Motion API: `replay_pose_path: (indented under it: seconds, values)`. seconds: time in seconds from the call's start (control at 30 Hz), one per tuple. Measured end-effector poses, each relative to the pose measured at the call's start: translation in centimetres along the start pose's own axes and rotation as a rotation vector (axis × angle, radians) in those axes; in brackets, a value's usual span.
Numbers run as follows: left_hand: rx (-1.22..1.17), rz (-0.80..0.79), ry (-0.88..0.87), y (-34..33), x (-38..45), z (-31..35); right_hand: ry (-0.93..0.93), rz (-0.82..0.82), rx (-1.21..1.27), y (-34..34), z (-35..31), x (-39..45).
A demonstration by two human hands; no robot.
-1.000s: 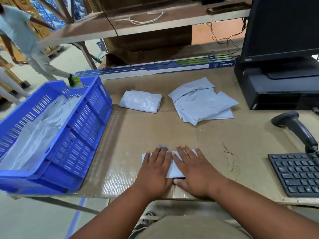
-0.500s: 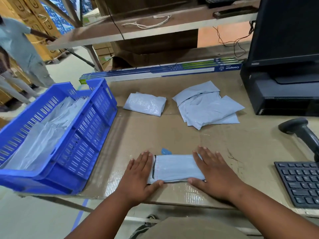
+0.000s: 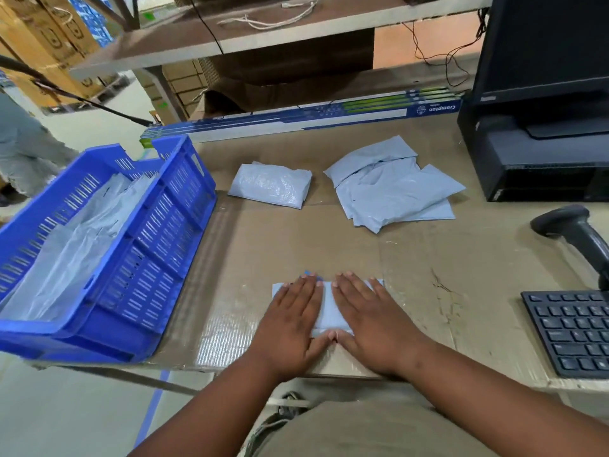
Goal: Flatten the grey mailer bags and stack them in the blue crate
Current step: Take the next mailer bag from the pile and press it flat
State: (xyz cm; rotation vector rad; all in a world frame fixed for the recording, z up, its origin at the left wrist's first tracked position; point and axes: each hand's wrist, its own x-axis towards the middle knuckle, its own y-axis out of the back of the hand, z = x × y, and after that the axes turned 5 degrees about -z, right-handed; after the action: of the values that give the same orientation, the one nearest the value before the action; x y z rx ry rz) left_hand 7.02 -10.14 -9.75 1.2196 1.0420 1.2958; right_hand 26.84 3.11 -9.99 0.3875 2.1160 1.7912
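Both hands flat on 1 grey mailer bag [image 3: 330,311] at the near edge of the counter [image 3: 428,258]. Left hand [image 3: 293,319] covers the bag's left half, right hand [image 3: 369,319] the right half; fingers straight, close together, palms down, pressing. Thumb tips meet at the bag's near edge between the hands. Only a strip of bag shows between the hands, plus a corner beyond each outer side. Small blue scrap [image 3: 308,274] pokes out just past the left fingertips.

Beyond the left hand, well apart: 1 puffy mailer bag [image 3: 270,185], not flat. Beyond the right hand, also well apart: loose pile of mailer bags [image 3: 395,189], overlapping at odd angles, partly flattened.

Left of the left hand: blue crate [image 3: 155,258] on the counter's left end, slotted walls, grey plastic [image 3: 75,245] lying inside it.

Far beyond both hands, along the back of the counter: long flat boxes [image 3: 296,122] with "Crompton" printed upside down at the right end. Right of the right hand: keyboard [image 3: 573,331], barcode scanner [image 3: 580,239] beyond it, then a black monitor [image 3: 543,47] on a black computer case [image 3: 540,159]; small logo on the monitor bezel too blurred to read.

Counter is covered in taped cardboard.
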Motion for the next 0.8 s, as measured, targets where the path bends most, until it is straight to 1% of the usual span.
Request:
replay_pose_path:
  seconds: [0.07, 0.13, 0.2, 0.27, 0.33, 0.5, 0.63, 0.8]
  values:
    - [0.000, -0.032, 0.074, -0.1, -0.6, -1.2, -0.055, -0.023, 0.048, 0.1, 0.8, -0.4]
    - [-0.028, -0.109, 0.148, 0.1, -1.2, -2.6, -0.080, -0.027, 0.088, 0.3, 1.7, -0.9]
    - [-0.066, -0.213, 0.163, 1.3, -1.0, -3.5, -0.084, -0.035, 0.095, 0.5, 2.4, -1.3]
    - [-0.095, -0.351, 0.154, 3.6, 0.0, -3.6, -0.068, -0.037, 0.102, 0.9, 2.6, -1.4]
    - [-0.037, -0.424, 0.167, 5.8, 1.6, -3.4, -0.055, -0.030, 0.096, 2.0, 2.4, -0.8]
    - [0.171, -0.458, 0.258, 8.9, 4.7, -1.5, -0.074, -0.070, 0.055, 5.8, 1.8, 0.9]
    - [0.151, -0.454, 0.340, 12.6, 5.9, -1.8, -0.008, -0.069, -0.001, 8.8, 0.7, 3.7]
    - [0.201, -0.363, 0.463, 18.8, 4.6, -3.0, 0.153, 0.091, -0.025, 14.3, -0.8, 9.6]
